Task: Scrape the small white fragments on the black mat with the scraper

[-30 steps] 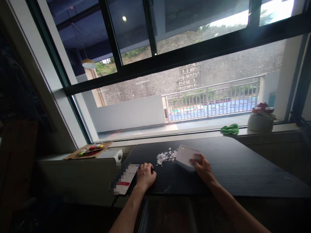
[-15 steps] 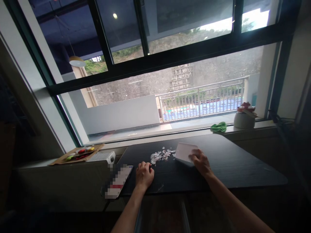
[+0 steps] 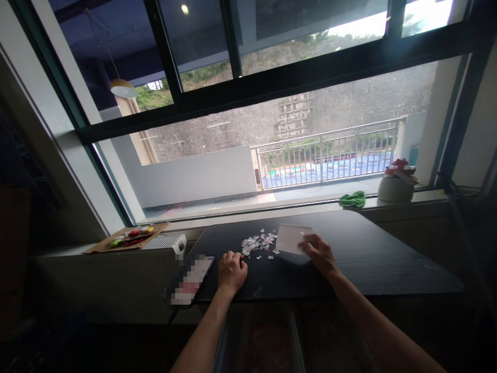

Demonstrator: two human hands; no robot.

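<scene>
Two bare hands were at work over a dark table (image 3: 380, 259). The right hand (image 3: 320, 254) had its fingers closed around the near right corner of a pale squarish piece (image 3: 288, 239), flat card or shallow box, couldn't tell which. That piece was tilted beside a loose heap of whitish scraps (image 3: 257, 242), paper by the look of them, lying left of centre and closer to the table's far edge than its near one. My read: the step in hand was working the piece at the heap's right side, but gathering or tipping out, no idea. Left hand (image 3: 232, 272) sat toward the near left corner, fingers curled, and I couldn't tell whether anything was in them. I'd say the next move called for a steady grip and low, slow motion, since those light strays near the heap could scatter easily.
</scene>
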